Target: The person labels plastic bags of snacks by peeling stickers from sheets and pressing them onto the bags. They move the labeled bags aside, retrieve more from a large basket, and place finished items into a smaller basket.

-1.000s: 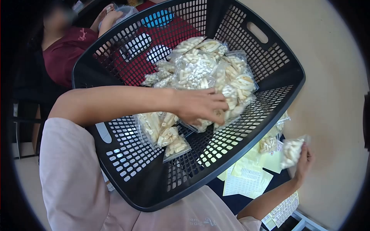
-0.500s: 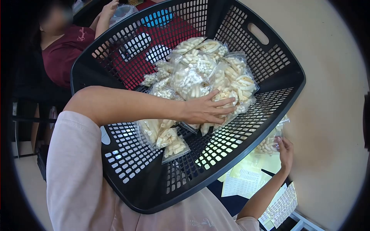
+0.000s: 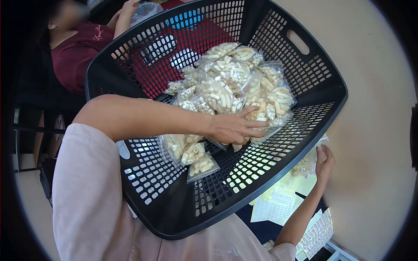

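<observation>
A large black perforated plastic basket [image 3: 174,222] tilts before me, with a pile of clear zip bags [image 3: 220,93] of cream-white, finger-like pieces inside. My left hand [image 3: 233,128] reaches across into it, fingers spread over the lower edge of the pile and touching the bags there. Below my left forearm lie a few more filled bags [image 3: 202,164]. Outside the basket, at the right, my right hand [image 3: 324,164] has its fingers closed at the edge of another filled bag [image 3: 305,164], partly hidden by the basket rim.
Printed label sheets [image 3: 272,209] and yellow paper lie under and beside my right arm, with another printed sheet [image 3: 318,235] at lower right. Across the red surface, a person in a maroon shirt [image 3: 80,52] sits near a clear plastic bag [image 3: 146,12]. A pale wall [image 3: 374,130] stands at the right.
The basket and its bags appear slightly further right in view. My left hand has shifted a little down relative to the pile. My right hand stays at the bag outside the basket.
</observation>
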The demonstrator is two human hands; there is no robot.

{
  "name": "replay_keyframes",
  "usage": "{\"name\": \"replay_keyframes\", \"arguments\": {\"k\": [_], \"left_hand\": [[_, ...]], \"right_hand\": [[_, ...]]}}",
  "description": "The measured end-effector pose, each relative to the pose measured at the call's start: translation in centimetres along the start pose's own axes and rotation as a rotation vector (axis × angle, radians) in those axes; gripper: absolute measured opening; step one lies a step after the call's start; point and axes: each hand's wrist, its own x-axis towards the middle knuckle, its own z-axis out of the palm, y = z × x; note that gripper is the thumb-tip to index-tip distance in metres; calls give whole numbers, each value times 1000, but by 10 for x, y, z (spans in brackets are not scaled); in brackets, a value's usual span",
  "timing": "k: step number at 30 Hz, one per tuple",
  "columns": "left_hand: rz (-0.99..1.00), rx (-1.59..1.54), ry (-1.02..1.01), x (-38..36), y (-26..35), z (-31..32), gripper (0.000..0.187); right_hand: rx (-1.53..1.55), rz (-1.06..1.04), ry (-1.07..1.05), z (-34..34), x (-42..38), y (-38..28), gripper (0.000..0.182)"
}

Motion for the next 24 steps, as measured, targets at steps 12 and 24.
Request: {"name": "replay_keyframes", "arguments": {"k": [12, 24], "left_hand": [[-487, -627, 466, 40, -28, -161, 29], [-489, -768, 677, 102, 1, -197, 43]], "right_hand": [[827, -102, 207, -97, -10, -108, 37], [1344, -75, 25, -88, 14, -203, 44]]}}
